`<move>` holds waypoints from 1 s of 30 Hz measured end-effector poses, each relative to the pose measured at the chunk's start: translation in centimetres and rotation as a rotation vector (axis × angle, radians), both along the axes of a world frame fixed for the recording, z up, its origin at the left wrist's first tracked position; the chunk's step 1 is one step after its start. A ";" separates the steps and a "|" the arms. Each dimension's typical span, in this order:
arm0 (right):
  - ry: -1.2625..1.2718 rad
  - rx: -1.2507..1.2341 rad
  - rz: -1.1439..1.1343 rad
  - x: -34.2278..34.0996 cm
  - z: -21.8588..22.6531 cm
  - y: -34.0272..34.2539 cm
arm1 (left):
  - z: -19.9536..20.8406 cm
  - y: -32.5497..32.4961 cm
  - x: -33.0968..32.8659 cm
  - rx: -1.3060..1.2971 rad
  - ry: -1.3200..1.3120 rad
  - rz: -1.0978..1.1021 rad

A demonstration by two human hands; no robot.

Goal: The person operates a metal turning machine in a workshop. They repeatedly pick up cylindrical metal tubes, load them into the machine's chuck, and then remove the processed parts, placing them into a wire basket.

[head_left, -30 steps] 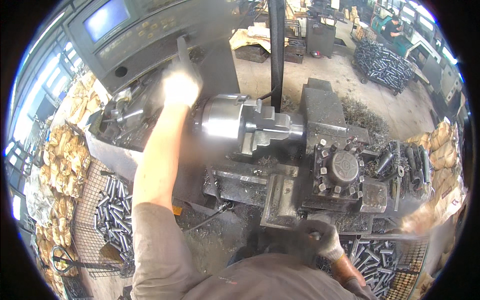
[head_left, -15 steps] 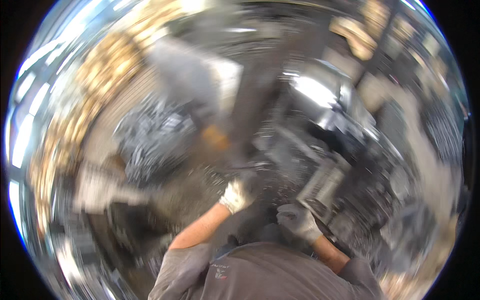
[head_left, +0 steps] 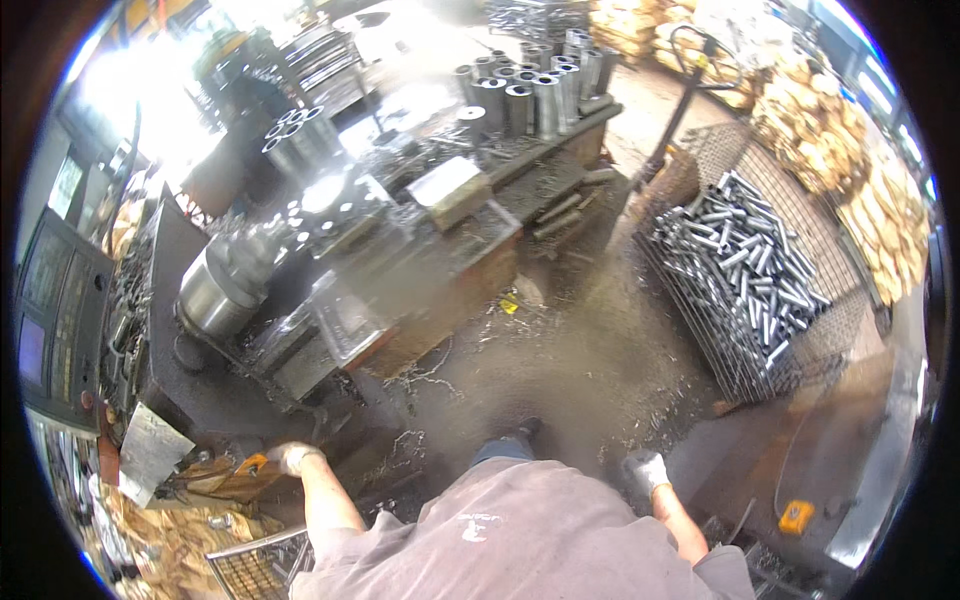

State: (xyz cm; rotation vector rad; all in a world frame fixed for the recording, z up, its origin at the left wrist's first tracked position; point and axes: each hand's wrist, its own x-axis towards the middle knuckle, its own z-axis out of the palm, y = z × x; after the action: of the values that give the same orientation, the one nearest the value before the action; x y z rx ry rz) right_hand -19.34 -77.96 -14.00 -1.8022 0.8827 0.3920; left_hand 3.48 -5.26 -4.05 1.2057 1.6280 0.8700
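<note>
My left hand [head_left: 292,458], in a whitish work glove, reaches out to the left beside an orange piece [head_left: 251,465] on a low brownish surface. Whether it touches that piece I cannot tell, and its fingers are too small and blurred to read. On the other side, my right hand [head_left: 645,468], gloved in white and dirty grey, hangs low next to a dark brown metal panel [head_left: 730,450]. Its fingers are indistinct, and nothing can be made out in it. Beyond this hand stands a wire mesh bin [head_left: 700,325] heaped with short metal tubes [head_left: 755,250].
A machine with a shiny metal cylinder [head_left: 220,285] is at the left, beside a control panel [head_left: 65,310]. A workbench [head_left: 440,250] bears upright tubes [head_left: 545,100]. Metal shavings litter the floor [head_left: 540,370]. An orange box [head_left: 796,517] sits at the lower right.
The view has swung round, bringing the machine to the left and the tube bin to the right. My hands, close together in front before, are now spread wide to either side.
</note>
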 end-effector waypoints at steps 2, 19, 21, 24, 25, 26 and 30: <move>0.010 -0.231 0.303 5.4 1.0 -0.5 | 1.5 2.7 -2.8 0.114 0.203 0.158; 0.135 -0.349 0.392 23.3 1.2 -10.0 | -13.9 -15.9 11.0 -0.135 0.282 -0.860; 0.008 -0.378 0.209 23.1 -3.1 -15.2 | -15.4 -21.3 12.3 -0.366 0.306 -0.995; -0.162 -0.263 -0.031 23.9 -2.6 -23.1 | -18.1 -29.4 13.8 -0.623 0.367 -1.136; -0.186 -0.135 -0.151 24.1 -1.1 -26.0 | -18.7 -32.9 15.0 -0.702 0.397 -1.191; -0.181 -0.024 -0.284 24.3 -2.0 -29.3 | -19.8 -36.9 17.1 -0.745 0.408 -1.273; -0.185 0.098 -0.523 27.7 -4.1 -44.8 | -22.9 -64.5 27.2 -0.542 0.443 -1.920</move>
State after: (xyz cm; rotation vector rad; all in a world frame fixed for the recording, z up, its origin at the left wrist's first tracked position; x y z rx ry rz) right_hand 8.34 -122.73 -18.07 -1.4232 1.1359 -0.0648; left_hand 30.71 -69.75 -26.95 1.7979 0.2791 -1.0066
